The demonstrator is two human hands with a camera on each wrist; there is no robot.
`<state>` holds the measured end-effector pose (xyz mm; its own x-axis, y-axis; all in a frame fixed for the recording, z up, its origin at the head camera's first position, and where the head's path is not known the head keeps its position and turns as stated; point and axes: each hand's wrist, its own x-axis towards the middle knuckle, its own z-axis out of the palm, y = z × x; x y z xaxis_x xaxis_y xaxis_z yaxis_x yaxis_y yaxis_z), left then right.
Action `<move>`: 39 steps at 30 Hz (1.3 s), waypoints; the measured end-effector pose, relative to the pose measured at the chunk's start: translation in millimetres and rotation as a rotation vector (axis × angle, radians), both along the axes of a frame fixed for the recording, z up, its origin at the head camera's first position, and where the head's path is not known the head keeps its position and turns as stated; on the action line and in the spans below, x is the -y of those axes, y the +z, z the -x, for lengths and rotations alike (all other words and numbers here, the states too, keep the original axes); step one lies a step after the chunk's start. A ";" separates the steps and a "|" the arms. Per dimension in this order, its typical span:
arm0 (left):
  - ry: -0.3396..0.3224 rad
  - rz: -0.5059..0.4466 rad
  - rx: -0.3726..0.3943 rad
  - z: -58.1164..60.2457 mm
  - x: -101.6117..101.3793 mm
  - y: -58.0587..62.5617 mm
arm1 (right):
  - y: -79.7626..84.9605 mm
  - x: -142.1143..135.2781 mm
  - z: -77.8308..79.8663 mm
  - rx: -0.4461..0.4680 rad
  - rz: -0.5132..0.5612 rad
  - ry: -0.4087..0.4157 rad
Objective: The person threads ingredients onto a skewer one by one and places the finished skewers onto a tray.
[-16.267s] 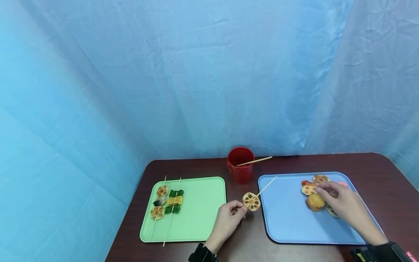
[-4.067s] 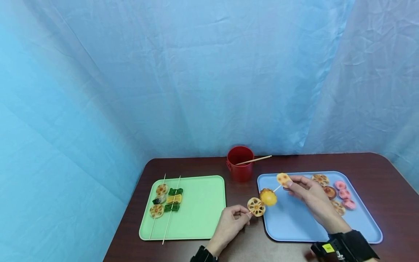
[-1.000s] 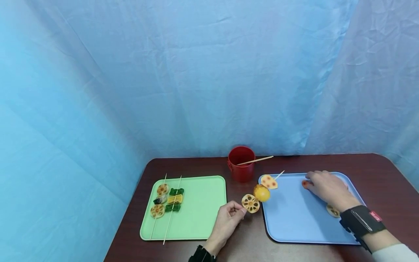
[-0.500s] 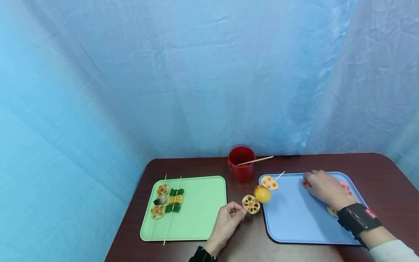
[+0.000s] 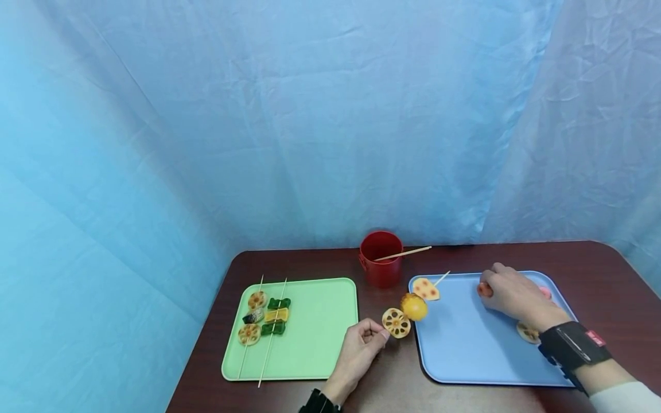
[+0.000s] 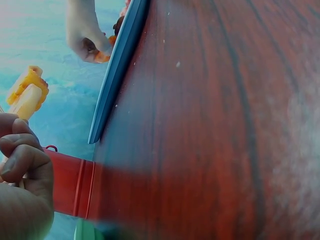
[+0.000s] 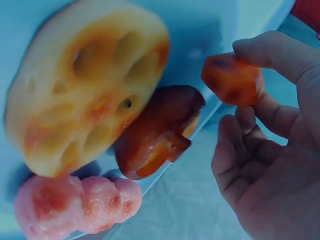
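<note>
My left hand pinches the lower end of a wooden skewer between the two trays. Threaded on it are a lotus root slice, a round yellow piece and a pale slice with orange spots; the tip sticks out bare past them. Over the far part of the blue tray, my right hand pinches a small orange-red food piece between thumb and fingers. Beside it in the right wrist view lie a lotus root slice, a brown mushroom and pink balls.
A green tray at the left bears two filled skewers, one with lotus root slices, one with green and yellow pieces. At the back between the trays stands a red cup with a stick leaning in it.
Since the earliest frame, the yellow piece and the spotted slice have gone onto the skewer. The right hand has moved back over the tray and now pinches the orange-red piece; the left has barely moved.
</note>
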<state>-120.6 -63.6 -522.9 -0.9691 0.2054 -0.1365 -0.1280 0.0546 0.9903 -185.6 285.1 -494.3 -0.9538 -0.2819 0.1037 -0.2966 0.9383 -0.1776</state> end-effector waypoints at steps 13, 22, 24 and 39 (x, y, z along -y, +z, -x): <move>-0.016 -0.011 -0.019 -0.6 1.4 -1.2 | 12.2 1.6 -10.7 0.078 0.306 -0.105; -0.018 -0.006 -0.005 -1.8 2.1 0.9 | 17.1 4.0 -25.1 0.157 0.501 -0.197; -0.021 -0.005 -0.005 -1.9 1.9 1.7 | 17.5 5.6 -27.1 0.194 0.590 -0.218; -0.038 -0.034 -0.019 -3.8 -0.6 0.3 | 14.5 23.7 -34.2 0.311 1.133 -0.363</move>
